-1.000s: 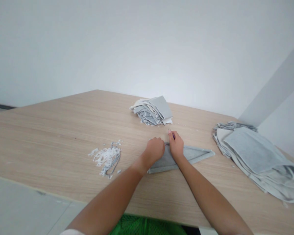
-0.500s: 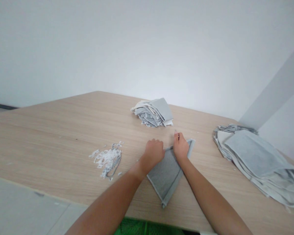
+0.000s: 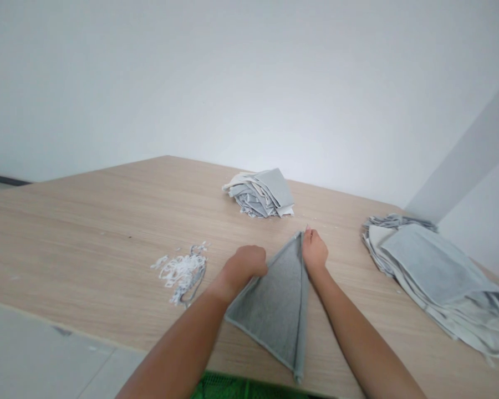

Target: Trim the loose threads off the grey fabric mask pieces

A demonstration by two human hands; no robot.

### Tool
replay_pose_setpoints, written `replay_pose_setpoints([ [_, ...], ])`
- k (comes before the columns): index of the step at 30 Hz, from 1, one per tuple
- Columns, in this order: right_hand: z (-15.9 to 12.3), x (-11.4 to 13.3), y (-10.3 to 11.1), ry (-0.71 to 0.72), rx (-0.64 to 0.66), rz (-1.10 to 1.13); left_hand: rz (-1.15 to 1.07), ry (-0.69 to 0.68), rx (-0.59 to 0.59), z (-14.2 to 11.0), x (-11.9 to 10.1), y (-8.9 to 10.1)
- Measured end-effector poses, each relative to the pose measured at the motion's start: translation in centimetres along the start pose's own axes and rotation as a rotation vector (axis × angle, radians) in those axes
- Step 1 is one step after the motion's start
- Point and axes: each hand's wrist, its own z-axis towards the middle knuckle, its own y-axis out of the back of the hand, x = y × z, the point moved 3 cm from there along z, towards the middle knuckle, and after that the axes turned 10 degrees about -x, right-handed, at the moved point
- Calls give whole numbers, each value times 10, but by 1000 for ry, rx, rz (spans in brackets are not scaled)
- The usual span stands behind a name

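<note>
A grey fabric piece (image 3: 270,310) with seamed edges hangs between my two hands, over the near part of the table. My left hand (image 3: 249,262) is closed on its upper left edge. With the fingertips pinched, my right hand (image 3: 315,250) grips the top right corner, beside a long folded seam that runs down towards me. A thin tip sticks up from the right fingers, too small to name. To the left of my left hand lies a heap of white and grey thread scraps (image 3: 183,272).
Folded grey and cream cloth pieces are piled (image 3: 260,193) near the wall. A larger stack of grey fabric pieces (image 3: 436,266) lies at the right. Below the table's (image 3: 108,221) front edge shows green mesh (image 3: 228,386).
The fabric has been turned and spread wider, its lower tip now nearer to me. My left hand moved left and slightly down; my right hand shifted a little right.
</note>
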Motion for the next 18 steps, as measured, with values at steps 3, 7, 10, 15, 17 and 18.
replay_pose_setpoints([
  [3,0,-1,0,19,-19,-7,-70,-165,-153,8,-14,-1],
  [7,-3,5,0,126,-48,97,-77,-341,-206,13,-34,-15],
  [10,-6,11,-3,210,15,145,-10,-309,-193,11,-38,-22],
  [15,-6,9,-7,150,42,20,88,-57,-212,5,-38,-19],
  [17,-6,8,-6,153,25,43,100,12,-196,5,-39,-16],
  [18,-6,9,-5,170,18,81,100,33,-183,5,-39,-15],
])
